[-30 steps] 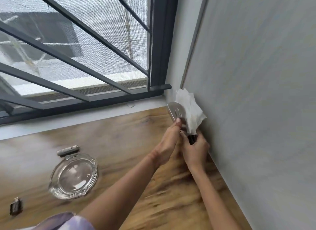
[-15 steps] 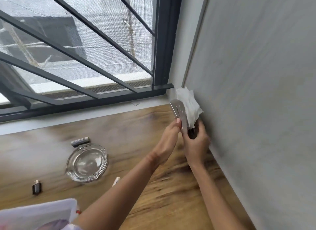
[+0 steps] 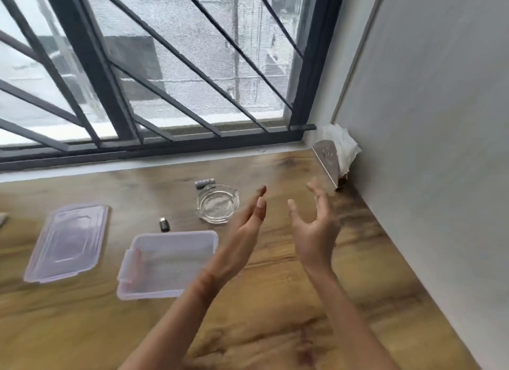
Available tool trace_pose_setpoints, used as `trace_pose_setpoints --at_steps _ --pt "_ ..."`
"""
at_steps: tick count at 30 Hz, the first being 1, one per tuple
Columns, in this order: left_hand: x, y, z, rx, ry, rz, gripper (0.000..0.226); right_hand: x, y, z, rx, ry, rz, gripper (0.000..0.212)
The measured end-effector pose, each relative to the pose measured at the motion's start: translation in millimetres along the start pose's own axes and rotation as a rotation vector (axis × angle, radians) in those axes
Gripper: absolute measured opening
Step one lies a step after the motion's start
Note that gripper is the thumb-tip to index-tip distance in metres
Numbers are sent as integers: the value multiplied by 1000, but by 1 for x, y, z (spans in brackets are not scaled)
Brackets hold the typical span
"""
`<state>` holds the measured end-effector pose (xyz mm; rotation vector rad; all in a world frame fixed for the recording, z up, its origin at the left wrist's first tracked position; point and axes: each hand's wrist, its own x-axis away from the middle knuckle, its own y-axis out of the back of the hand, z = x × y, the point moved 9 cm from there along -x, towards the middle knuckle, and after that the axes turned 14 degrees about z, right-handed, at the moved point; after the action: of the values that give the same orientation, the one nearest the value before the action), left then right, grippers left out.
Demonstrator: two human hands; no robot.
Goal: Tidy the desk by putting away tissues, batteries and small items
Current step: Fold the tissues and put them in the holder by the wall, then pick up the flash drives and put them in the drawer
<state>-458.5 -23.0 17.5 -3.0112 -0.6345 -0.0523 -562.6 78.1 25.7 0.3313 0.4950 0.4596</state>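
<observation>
Left hand (image 3: 248,229) and right hand (image 3: 314,226) hover over the desk (image 3: 275,328), fingers spread loose, gripping nothing. Tissues (image 3: 344,146) sit in the metal holder (image 3: 327,160) in the far corner against the wall. Battery (image 3: 205,182) lies just behind the ashtray (image 3: 217,204). The box (image 3: 168,262) is open, its lid (image 3: 67,243) beside it.

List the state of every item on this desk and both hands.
Clear plastic container: open, empty.
Clear plastic lid: off, lying flat.
Round glass ashtray: empty.
Grey battery: lying behind ashtray.
White tissues: tucked in metal holder.
Left hand: open, empty.
Right hand: open, empty.
</observation>
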Motion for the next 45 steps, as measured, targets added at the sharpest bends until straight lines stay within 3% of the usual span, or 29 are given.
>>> trace_pose_setpoints --at_steps 4,12,17,20,24,34,40,45 --pt "59 46 8 -24 0 -86 58 39 -30 40 0 50 80 35" --pt "164 128 8 21 -68 -301 27 108 -95 102 10 106 224 26" --pt "209 161 21 31 -32 -391 33 110 -132 125 63 91 370 20" --pt "226 173 30 38 10 -451 37 88 -160 123 145 56 469 23" --pt "234 186 36 -6 54 -500 27 46 -195 107 223 -16 545 26" --pt "229 203 45 27 100 -587 24 18 -282 51 506 -236 956 31" --pt "219 201 52 32 119 -534 21 13 -294 40 524 -308 957 34" --pt "218 199 56 37 125 -526 22 8 -290 44 436 -319 957 14"
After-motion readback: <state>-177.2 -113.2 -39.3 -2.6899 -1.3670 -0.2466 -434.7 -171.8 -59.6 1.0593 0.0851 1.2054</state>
